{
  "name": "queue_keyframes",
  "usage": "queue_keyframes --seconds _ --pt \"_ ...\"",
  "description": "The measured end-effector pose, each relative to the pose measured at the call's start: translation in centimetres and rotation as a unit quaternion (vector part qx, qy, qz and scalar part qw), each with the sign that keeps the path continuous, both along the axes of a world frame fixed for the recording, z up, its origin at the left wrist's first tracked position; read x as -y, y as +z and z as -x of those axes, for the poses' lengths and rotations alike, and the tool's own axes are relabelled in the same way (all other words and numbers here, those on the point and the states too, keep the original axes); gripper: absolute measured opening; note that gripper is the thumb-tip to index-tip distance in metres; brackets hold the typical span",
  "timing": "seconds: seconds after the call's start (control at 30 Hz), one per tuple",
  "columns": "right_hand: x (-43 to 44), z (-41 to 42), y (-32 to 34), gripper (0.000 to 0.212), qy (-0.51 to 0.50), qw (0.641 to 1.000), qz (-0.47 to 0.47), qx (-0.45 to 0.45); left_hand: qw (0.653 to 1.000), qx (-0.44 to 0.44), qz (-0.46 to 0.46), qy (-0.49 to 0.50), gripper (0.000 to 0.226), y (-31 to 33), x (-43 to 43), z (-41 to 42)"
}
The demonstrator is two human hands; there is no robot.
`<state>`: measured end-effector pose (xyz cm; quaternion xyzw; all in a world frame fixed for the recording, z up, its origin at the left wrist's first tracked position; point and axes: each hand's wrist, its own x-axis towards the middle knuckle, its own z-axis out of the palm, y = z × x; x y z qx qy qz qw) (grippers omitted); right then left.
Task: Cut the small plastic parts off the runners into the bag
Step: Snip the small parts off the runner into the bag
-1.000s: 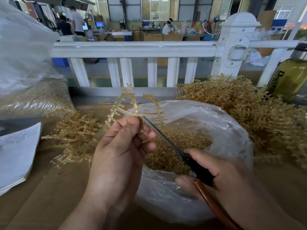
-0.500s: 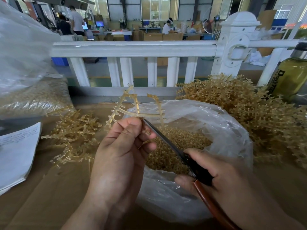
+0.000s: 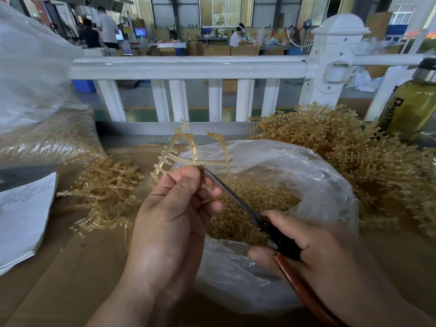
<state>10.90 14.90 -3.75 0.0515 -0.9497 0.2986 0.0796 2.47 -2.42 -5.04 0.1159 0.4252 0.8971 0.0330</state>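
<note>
Head view: pinching a runner (image 3: 188,159) in the left hand (image 3: 169,215), thumb and fingers curled tight round its lower stem, holding it up just over the open bag (image 3: 325,182). Gripping scissors (image 3: 238,199) in the right hand (image 3: 318,251), fingers wrapped round the handles, blade tip touching the runner right beside the left thumb. Seeing a good layer of cut parts (image 3: 271,201) lying in the bag already. Spotting small nubs hanging on the held runner's branches, so judging this one only partly clipped. Looking left: a small heap (image 3: 103,192) of runners on the table, seemingly stripped, though not telling for sure. Looking right: a big pile (image 3: 354,166) waiting beside the bag, apparently uncut. Judging the job well under way, with most of it lying ahead.
</note>
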Motion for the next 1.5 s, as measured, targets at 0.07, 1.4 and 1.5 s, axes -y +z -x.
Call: queue_keyframes --seconds 0.07,1.4,1.5 --pt "-0.01 0.02 0.08 0.050 -0.002 1.000 0.000 0.004 1.000 0.005 -0.003 0.000 0.018 -0.02 -0.03 0.04" --pt "0.28 -0.08 0.31 0.052 -0.002 1.000 -0.005 -0.010 1.000 0.027 -0.003 0.000 0.014 -0.48 -0.01 0.28" --pt "0.17 -0.08 0.23 0.052 -0.001 1.000 0.005 -0.003 1.000 0.024 -0.003 0.002 0.019 -0.44 -0.11 0.28"
